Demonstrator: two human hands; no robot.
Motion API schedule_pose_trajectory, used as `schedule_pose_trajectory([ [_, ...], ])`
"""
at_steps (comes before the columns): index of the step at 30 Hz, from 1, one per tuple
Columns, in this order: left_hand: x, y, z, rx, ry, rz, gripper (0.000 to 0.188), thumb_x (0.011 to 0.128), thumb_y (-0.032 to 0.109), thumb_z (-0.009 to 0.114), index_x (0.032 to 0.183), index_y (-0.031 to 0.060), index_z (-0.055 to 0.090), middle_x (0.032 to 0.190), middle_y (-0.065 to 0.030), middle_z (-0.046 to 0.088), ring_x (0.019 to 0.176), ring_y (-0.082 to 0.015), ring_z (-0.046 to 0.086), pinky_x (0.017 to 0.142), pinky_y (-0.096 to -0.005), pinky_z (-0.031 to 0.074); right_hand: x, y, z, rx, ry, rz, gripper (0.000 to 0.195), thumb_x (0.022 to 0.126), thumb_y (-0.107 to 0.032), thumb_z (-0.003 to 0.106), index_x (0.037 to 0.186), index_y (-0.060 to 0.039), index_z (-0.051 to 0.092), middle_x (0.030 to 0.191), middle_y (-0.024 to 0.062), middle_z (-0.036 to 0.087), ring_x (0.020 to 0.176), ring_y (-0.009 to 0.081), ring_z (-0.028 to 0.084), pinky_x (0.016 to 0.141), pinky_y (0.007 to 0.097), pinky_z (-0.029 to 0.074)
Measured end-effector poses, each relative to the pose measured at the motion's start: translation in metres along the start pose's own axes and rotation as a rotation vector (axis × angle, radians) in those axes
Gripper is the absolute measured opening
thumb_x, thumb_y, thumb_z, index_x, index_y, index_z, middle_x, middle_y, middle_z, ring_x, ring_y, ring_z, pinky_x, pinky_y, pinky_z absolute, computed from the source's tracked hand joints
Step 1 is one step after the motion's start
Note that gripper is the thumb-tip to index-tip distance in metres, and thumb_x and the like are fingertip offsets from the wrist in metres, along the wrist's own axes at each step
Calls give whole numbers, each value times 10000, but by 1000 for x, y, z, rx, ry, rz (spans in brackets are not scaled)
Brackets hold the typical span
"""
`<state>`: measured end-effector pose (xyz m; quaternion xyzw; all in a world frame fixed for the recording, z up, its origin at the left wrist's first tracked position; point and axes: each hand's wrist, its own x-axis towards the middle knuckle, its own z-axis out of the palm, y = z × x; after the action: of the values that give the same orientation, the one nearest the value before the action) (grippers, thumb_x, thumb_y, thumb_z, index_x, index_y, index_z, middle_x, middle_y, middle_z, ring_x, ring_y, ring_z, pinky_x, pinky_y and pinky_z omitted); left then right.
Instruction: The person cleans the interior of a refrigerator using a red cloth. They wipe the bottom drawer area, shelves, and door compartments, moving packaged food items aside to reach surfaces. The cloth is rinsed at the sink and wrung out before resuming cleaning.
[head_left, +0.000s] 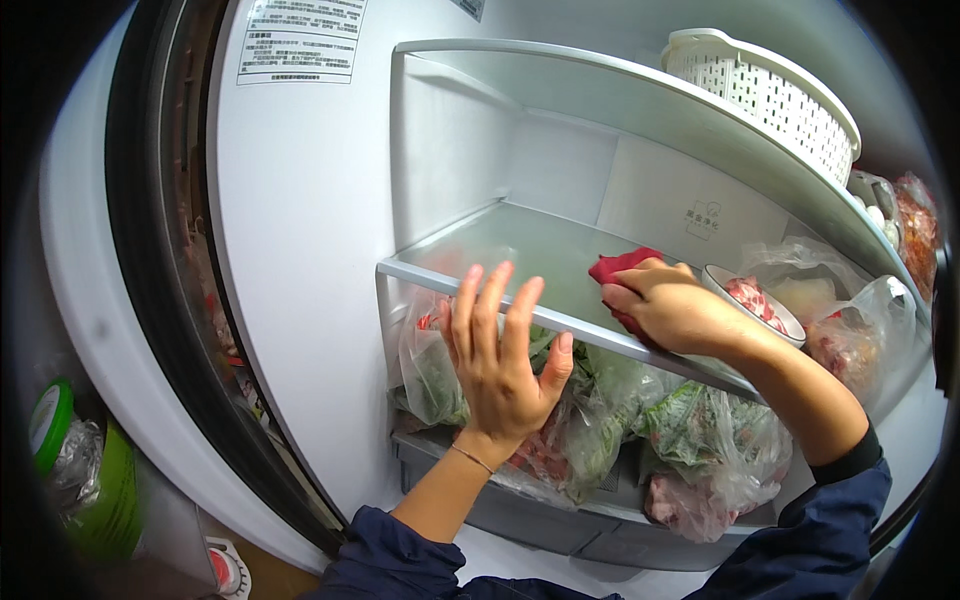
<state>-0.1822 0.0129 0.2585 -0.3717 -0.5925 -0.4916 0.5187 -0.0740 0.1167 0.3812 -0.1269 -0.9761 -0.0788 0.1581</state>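
My right hand (660, 304) grips a bunched red cloth (626, 266) on the glass refrigerator shelf (555, 236). My left hand (499, 367) is at the shelf's front edge with its fingers spread and nothing held; whether the fingertips touch the edge I cannot tell. Just right of my right hand a bowl (780, 319) with pieces of raw meat (750, 296) stands on the same shelf. Beside it lie clear plastic bags of food (847, 349). My right palm and part of the cloth are hidden behind my fingers.
Bagged leafy greens (690, 420) and bagged meat (686, 502) fill the level below, above grey drawers (525, 517). On the upper shelf stands a white perforated basket (765, 90), with more bags to its right. The open door (82, 262) at left holds a green-lidded container (51, 427).
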Motion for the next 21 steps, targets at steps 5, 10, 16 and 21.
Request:
schedule_pose_trajectory([
  [5,-8,-21,10,-75,82,38,462,863,346,447,1161,-7,437,1161,-151,479,1154,-354,399,1002,-472,203,64,3,24,302,-63,-76,281,864,-191,383,944,-1,573,886,208,598,843,360,568,759,428,437],
  [10,-10,-33,21,-67,141,125,438,883,358,426,1158,18,423,1091,-134,500,1082,-332,452,939,-419,263,165,-13,68,511,22,-355,276,843,-139,436,1069,0,511,912,121,597,772,205,575,692,336,465],
  [16,-7,-39,7,60,86,155,348,885,389,423,1065,109,523,1043,-36,553,1055,-210,487,900,-366,231,210,8,62,358,-243,-165,414,820,-334,420,1065,-16,520,1031,139,530,867,254,523,786,356,409],
  [21,-6,-41,8,91,100,173,352,884,398,415,1059,105,504,1035,-46,548,1043,-218,491,840,-345,264,210,81,67,129,-350,165,556,781,-529,384,1036,-69,564,1022,144,553,897,276,492,814,382,368],
])
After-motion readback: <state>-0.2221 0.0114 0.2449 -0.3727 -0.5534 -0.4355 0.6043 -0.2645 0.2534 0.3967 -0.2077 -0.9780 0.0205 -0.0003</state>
